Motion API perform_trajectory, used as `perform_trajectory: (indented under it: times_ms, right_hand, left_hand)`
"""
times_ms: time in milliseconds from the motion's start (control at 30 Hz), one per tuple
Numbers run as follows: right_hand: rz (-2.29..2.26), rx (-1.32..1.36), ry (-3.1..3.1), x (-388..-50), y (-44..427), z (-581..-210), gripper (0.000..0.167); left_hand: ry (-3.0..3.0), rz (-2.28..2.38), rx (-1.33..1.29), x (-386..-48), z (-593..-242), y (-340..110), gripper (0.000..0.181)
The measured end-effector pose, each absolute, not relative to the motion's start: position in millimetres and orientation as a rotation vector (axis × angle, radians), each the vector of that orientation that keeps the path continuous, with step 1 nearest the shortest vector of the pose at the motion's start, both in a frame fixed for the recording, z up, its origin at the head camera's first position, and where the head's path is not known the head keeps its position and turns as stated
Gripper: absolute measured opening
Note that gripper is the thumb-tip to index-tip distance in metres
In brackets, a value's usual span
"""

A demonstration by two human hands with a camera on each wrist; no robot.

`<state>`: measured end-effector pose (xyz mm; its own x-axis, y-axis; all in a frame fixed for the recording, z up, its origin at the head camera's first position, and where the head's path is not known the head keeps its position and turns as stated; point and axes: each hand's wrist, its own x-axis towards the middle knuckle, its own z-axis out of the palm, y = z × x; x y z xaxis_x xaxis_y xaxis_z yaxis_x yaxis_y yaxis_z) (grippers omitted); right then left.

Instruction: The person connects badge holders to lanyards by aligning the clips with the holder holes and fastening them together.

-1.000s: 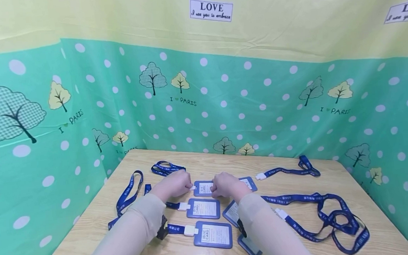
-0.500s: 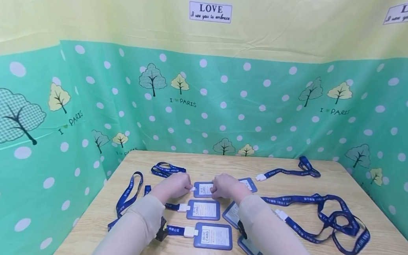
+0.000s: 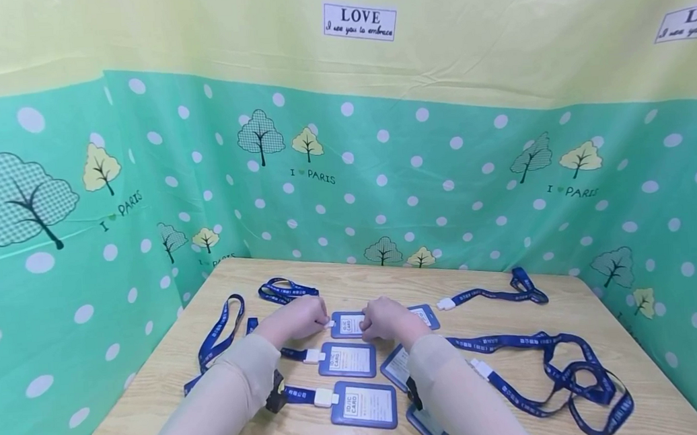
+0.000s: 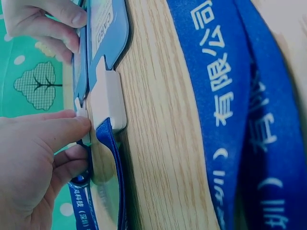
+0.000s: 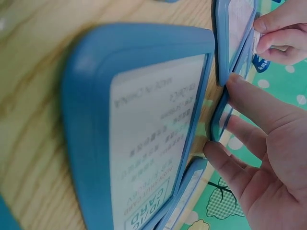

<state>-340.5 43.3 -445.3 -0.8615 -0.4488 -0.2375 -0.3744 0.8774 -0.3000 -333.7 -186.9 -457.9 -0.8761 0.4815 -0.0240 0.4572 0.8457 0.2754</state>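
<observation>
At the far row, my left hand [image 3: 301, 316] pinches the small white clip [image 4: 82, 118] of a blue lanyard between thumb and fingers. The clip is at the left end of a blue badge holder [image 3: 346, 324] with a white ID/IC card inside. My right hand [image 3: 386, 319] holds this holder by its other end; in the right wrist view the thumb [image 5: 242, 91] and fingers lie at opposite long edges. Behind the right hand, another holder [image 3: 423, 315] is partly hidden. The join between clip and holder is too small to tell.
Nearer, two badge holders [image 3: 348, 360] [image 3: 364, 404] lie clipped to lanyards running left. Two more holders [image 3: 397, 366] [image 3: 426, 426] are partly under my right forearm. Loose blue lanyards [image 3: 584, 376] lie right, another [image 3: 499, 293] at the back right, and several at left.
</observation>
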Motion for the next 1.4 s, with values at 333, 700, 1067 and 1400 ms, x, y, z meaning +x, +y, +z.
perform_trajectory:
  times_ms: [333, 700, 1067, 1400]
  right_hand:
    - [-0.358, -0.638, 2.751, -338.8, 43.9, -445.2, 0.020]
    - [-0.355, -0.647, 2.763, -336.9, 44.5, -444.9, 0.018]
    - [-0.369, -0.654, 2.769, -335.7, 44.3, -445.1, 0.017]
    - [-0.379, -0.654, 2.763, -336.0, 44.2, -442.5, 0.015]
  left_hand:
    - [2.933, 0.389, 0.770, -333.3, -460.0, -187.6, 0.007]
    - [2.911, 0.396, 0.687, -334.7, -457.5, -185.0, 0.007]
    - [2.910, 0.408, 0.727, -332.2, -456.7, -185.7, 0.008]
    - [2.918, 0.407, 0.672, -331.5, -455.6, -180.9, 0.011]
